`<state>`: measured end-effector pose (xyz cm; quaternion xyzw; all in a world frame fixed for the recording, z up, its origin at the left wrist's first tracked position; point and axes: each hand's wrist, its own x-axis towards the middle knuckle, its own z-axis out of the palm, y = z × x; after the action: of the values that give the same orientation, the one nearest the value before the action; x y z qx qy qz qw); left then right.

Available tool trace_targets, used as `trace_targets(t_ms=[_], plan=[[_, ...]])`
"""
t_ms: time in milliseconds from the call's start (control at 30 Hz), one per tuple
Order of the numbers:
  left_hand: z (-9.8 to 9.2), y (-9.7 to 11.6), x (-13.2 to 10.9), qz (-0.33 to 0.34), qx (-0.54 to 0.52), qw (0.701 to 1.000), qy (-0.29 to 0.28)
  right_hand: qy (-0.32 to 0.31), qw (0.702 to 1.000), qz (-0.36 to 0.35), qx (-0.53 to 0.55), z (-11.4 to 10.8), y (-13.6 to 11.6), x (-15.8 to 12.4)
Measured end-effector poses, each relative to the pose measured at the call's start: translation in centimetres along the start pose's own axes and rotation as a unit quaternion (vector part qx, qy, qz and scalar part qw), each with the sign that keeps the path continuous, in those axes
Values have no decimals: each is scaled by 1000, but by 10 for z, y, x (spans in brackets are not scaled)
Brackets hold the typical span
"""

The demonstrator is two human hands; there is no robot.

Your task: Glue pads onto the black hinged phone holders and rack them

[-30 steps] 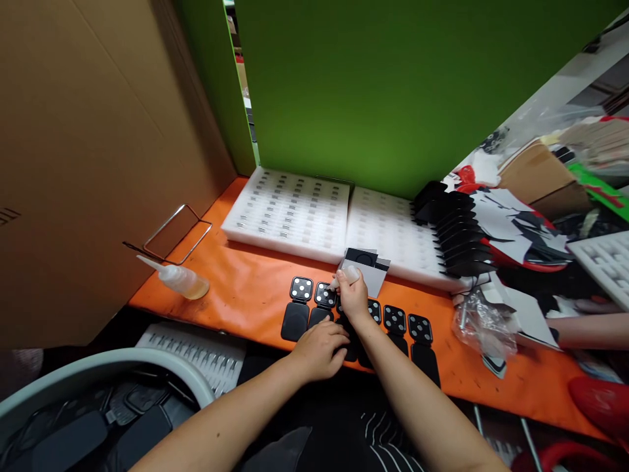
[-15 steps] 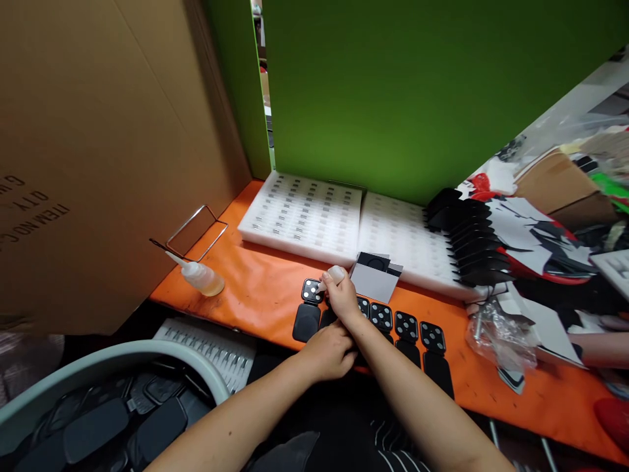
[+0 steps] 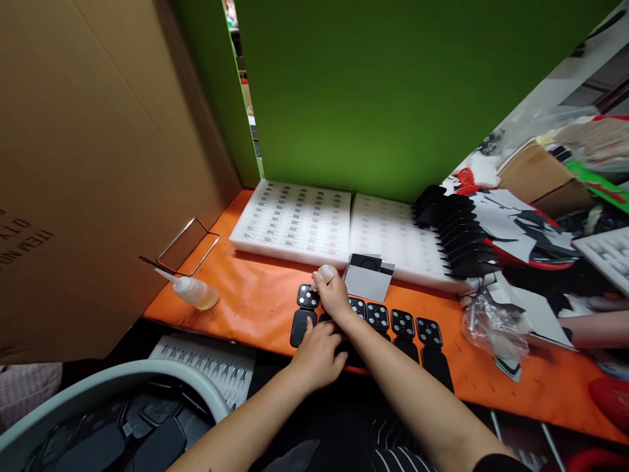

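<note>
My right hand point(image 3: 335, 296) is closed round a small white squeeze bottle point(image 3: 325, 273), its tip pointing down at the leftmost black square piece point(image 3: 308, 296) with pale round dots. That piece is hinged to a plain black flap point(image 3: 303, 328). My left hand point(image 3: 320, 354) lies open just below, crossing under the right wrist, with a fingertip on the flap's right edge. More dotted pieces with flaps stand in a row to the right, such as the black piece point(image 3: 402, 323) and the end piece point(image 3: 429, 332); my hands and forearm partly cover some.
Behind the row lie grey and black cards point(image 3: 367, 282) and white foam trays point(image 3: 295, 219). Left is a bottle of yellowish liquid point(image 3: 196, 293) near a wire stand point(image 3: 189, 246). Black parts fill a grey tub point(image 3: 196, 372). A plastic bag point(image 3: 494, 324) and another person's arm point(image 3: 597, 332) are right.
My left hand's finger has stretched out onto the leftmost flap. My right hand still holds the squeeze bottle over the same piece. The camera view has shifted slightly.
</note>
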<state>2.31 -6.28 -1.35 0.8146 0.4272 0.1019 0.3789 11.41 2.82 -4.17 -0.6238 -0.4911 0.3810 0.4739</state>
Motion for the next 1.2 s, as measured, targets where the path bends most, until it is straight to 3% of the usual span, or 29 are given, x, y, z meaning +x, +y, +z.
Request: trace_targets(t_ms=[100, 167, 267, 333, 433, 500, 600, 733, 900, 933, 1000, 1067, 1100, 1133, 1200], plan=[[0, 0, 0, 7, 1, 1000, 2, 26, 992, 63, 109, -8, -6, -4], [1, -1, 0, 4, 7, 1000, 5, 41, 967, 118, 223, -27, -10, -9], [4, -4, 2, 2, 23, 1000, 5, 73, 906, 190, 371, -81, -12, -22], [6, -7, 4, 7, 35, 999, 5, 103, 873, 235, 414, -127, -8, -31], [8, -7, 6, 10, 55, 998, 0, 149, 844, 297, 420, -186, 4, -34], [8, -5, 8, 4, 70, 997, -11, 177, 834, 312, 420, -212, 14, -26], [9, -1, 12, -10, 93, 995, -20, 205, 829, 308, 419, -230, 26, -5], [12, 3, 14, -16, 116, 993, 0, 234, 827, 298, 414, -238, 34, 13], [16, 0, 14, 15, 135, 989, 51, 268, 826, 287, 405, -233, 30, -9], [17, -1, 14, 27, 134, 989, 63, 278, 829, 278, 397, -231, 30, -22], [20, -2, 14, 60, 117, 988, 86, 297, 865, 236, 330, -232, 36, -54], [24, -1, 14, 92, 89, 987, 100, 318, 923, 156, 152, -246, 47, -90], [26, 0, 14, 105, 74, 986, 104, 342, 931, 121, 44, -258, 55, -107], [29, 2, 14, 116, 61, 986, 107, 371, 921, 102, -63, -275, 63, -121], [35, 7, 14, 139, 42, 983, 112, 406, 874, 117, -241, -312, 77, -138]])
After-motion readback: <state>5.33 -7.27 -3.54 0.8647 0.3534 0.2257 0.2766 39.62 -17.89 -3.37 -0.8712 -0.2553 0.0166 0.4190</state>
